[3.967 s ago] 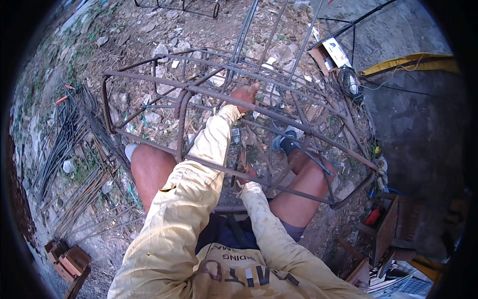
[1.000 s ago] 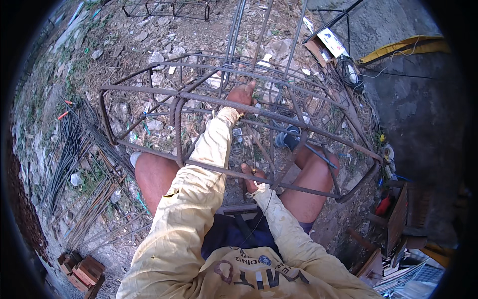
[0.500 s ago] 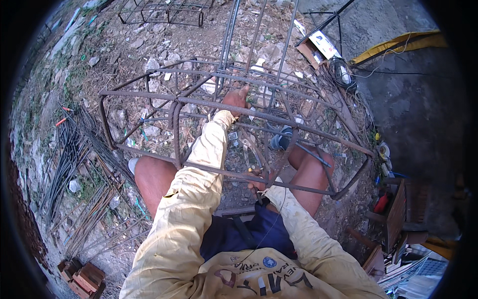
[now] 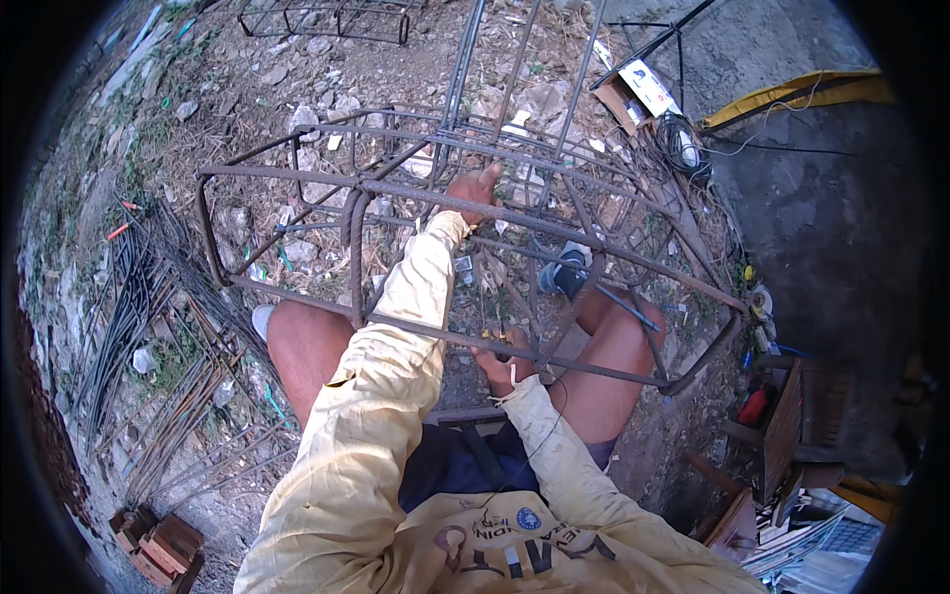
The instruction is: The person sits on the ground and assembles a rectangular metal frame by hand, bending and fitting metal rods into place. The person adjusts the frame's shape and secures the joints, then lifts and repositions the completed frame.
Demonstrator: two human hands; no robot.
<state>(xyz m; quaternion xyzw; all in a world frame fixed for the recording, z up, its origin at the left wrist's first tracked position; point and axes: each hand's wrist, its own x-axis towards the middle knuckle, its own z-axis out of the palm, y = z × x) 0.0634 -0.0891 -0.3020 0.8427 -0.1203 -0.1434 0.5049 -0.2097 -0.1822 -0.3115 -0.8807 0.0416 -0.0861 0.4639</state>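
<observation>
A cage of rusty steel reinforcing bars with bent square stirrups stretches across in front of me, above my knees. My left hand reaches through it to the far bars. Its fingers are curled, and whatever they grip is hidden. Below the near bar, between my knees, my right hand is closed round a slim dark hand tool with yellow marks. That tool's exact kind is too small to make out. Several long straight bars run away from the cage's far side.
Loose rods and wire lie on the ground at left, above a stack of bricks. Another bar cage sits at the far left. At right are an opened carton, a cable coil and a wooden box.
My right hand has shifted slightly left and turned, with the tool now pointing away from me. My left hand stays at the far bars. The cage has barely moved.
</observation>
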